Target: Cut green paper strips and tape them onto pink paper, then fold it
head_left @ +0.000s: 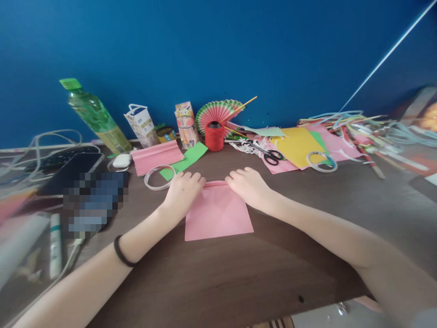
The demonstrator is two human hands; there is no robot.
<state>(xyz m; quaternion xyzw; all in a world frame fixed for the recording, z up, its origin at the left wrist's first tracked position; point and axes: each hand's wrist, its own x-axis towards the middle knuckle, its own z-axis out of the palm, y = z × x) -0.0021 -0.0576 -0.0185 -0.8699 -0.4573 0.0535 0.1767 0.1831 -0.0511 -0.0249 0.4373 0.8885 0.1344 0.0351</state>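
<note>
A sheet of pink paper [218, 214] lies on the dark wooden table [211, 278], with a narrow folded strip along its far edge. My left hand [186, 190] grips the far left corner, its fingers curled over the folded edge. At the far right corner my right hand [248, 187] is closed on the same edge. The fingertips of both hands are partly hidden. Just beyond my left hand are a roll of tape [149, 180], a green paper strip [194, 157] and a pleated pink paper [157, 157].
Along the blue wall stand a green bottle [97, 118], two cartons, a red thread spool [214, 140] and a pleated fan [213, 114]. Scissors [272, 157], coloured papers [297, 143] and another tape roll [321, 169] lie right. Phones, cables and a marker [55, 246] lie left.
</note>
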